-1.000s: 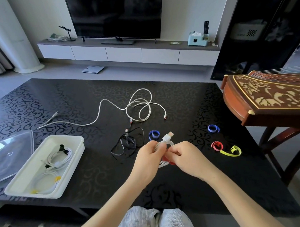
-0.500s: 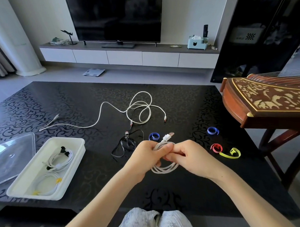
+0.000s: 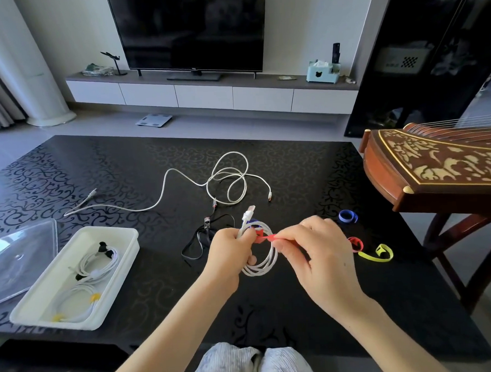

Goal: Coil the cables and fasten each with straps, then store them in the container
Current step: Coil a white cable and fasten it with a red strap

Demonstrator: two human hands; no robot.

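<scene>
Left hand (image 3: 227,256) is gripping a coiled white cable (image 3: 265,267); right hand (image 3: 322,255) fingers (image 3: 292,240) are pinching a red strap (image 3: 264,238). Container (image 3: 54,324) is holding two strapped coils (image 3: 102,263).

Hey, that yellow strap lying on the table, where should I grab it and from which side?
Pinch the yellow strap at its curled right end: that loop stands up off the table, so fingers can close across it from above. The tail to the left lies flat and looks harder to get under.

Container (image 3: 75,278) left on table (image 3: 312,308) — straps (image 3: 374,253) right.
</scene>
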